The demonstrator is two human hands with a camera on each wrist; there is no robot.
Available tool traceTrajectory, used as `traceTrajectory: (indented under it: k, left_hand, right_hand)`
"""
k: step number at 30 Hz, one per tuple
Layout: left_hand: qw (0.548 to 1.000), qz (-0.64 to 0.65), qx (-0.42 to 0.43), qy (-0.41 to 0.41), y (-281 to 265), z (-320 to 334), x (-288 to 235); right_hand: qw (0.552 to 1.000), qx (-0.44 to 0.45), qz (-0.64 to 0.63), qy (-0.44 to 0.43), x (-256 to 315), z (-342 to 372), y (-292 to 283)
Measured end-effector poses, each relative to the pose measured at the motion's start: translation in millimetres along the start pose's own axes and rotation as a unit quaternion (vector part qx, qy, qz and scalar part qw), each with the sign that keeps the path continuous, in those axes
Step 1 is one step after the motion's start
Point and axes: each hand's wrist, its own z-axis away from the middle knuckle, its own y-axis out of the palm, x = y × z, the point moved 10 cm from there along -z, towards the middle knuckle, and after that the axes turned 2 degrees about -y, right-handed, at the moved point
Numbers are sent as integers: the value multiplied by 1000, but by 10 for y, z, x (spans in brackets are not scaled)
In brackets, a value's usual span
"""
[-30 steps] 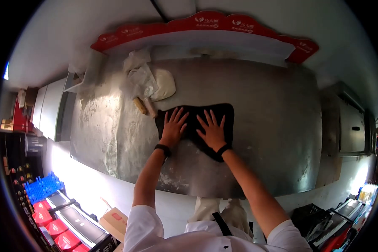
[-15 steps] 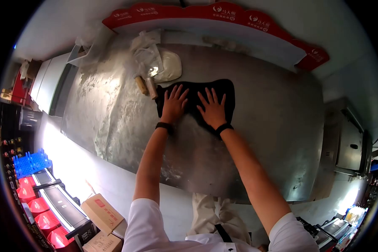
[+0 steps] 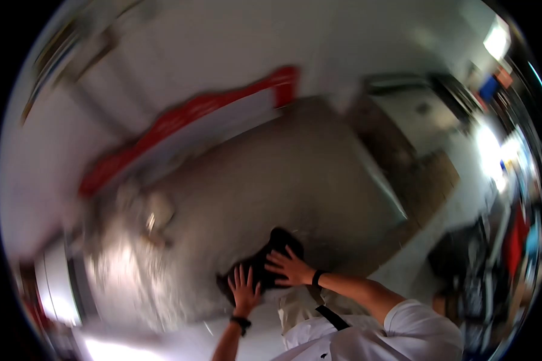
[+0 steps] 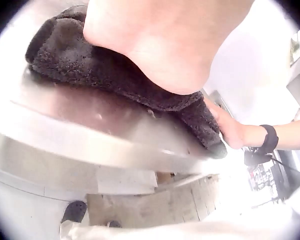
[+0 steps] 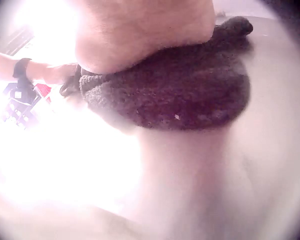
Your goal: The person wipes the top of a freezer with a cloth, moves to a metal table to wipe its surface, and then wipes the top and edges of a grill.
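Note:
A dark, fluffy cloth [image 3: 260,265] lies bunched near the front edge of the metal table [image 3: 223,198]. My left hand [image 3: 244,292] rests on its left part with fingers spread. On the right part lies my right hand [image 3: 291,268], its fingers also straight and apart. In the left wrist view the cloth [image 4: 115,75] has a thick pile and reaches over toward the table edge [image 4: 105,147]; the right hand [image 4: 230,131] touches its far end. The right wrist view shows the cloth [image 5: 175,90] under the heel of the right hand [image 5: 145,30].
A pale mass [image 3: 160,208] and blurred wrappings lie at the table's left. A red-topped board [image 3: 186,117] stands along the back. A metal-topped unit [image 3: 412,111] is beyond the right end, and dark bags [image 3: 457,249] lie on the floor at right.
The view has swung to the right and blurred. Both hands, still on the cloth, have come with it toward the table's front edge, and the cloth looks more bunched.

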Motion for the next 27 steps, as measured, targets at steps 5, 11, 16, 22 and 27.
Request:
traceTrajectory:
  k: [5,11,16,22,27]
  left_hand:
    - [995,-74,66,32,286,211,-612]
    - [989,-131,68,28,528,-301,-1233]
    - [988,-122,80,48,736,-483,-1972]
    - [958,-92,96,254,1150,-936,-3880]
    - [940,-36,158,301,1863,-1630,-5035]
  right_hand:
    - [998,61,-13,13,69,1078,-117]
    - [996,-43,75,-7,-181,1314,-82]
    - [983,-119,-101,100,-1029,2063,-583]
    - [836,-334,-263,347,-2077,3913,-1572]
    - [796,-427,-220,369,-2609,5043,-1992]
